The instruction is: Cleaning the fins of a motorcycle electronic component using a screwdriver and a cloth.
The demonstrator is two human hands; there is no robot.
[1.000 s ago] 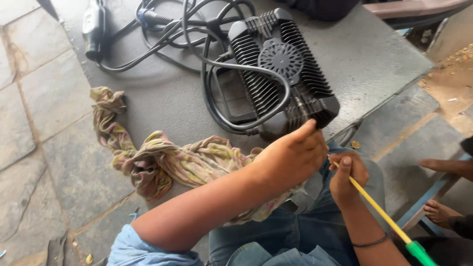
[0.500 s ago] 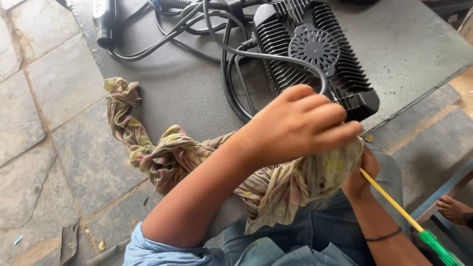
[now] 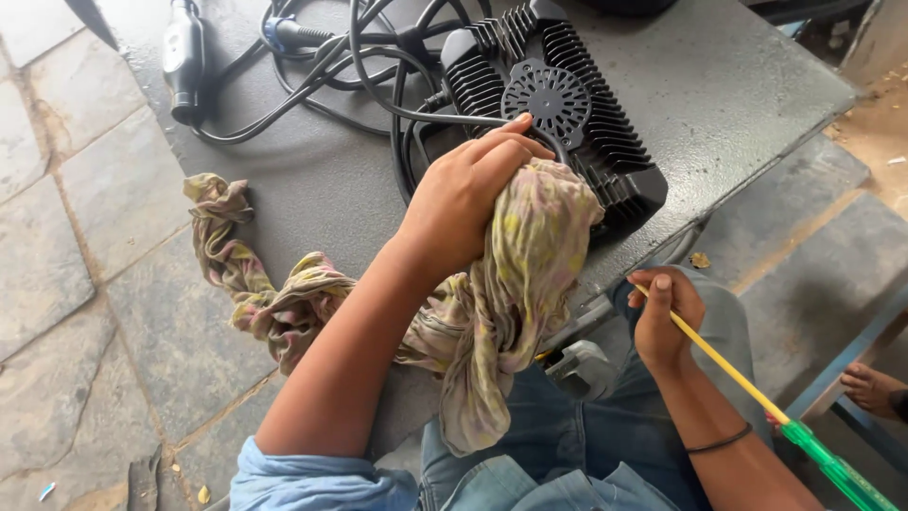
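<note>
Left hand (image 3: 468,194): fingers curled shut around a bunched section of the yellowish patterned cloth (image 3: 530,274), pressing it onto the near edge of the black finned box (image 3: 553,123). The wad sits between palm and fins, just below the round fan grille (image 3: 556,102). The rest of the cloth trails two ways: one twisted tail lies leftward across the grey tabletop (image 3: 738,85), another hangs off the table edge over the lap.

Right hand (image 3: 667,312): closed on the yellow shaft of a screwdriver (image 3: 757,397), green handle end pointing back toward the lower right, tip end hidden in the fist. It sits off the table, low and right of the box, not touching it.

Key relation: box lies directly ahead of the left hand, long axis running diagonally away up-left to near-right. Left hand is on it; right is clearly farther.

Black cables (image 3: 312,76) loop behind the box, with a plug unit (image 3: 182,57) at far left. Another person's bare foot (image 3: 870,388) is at right edge.
</note>
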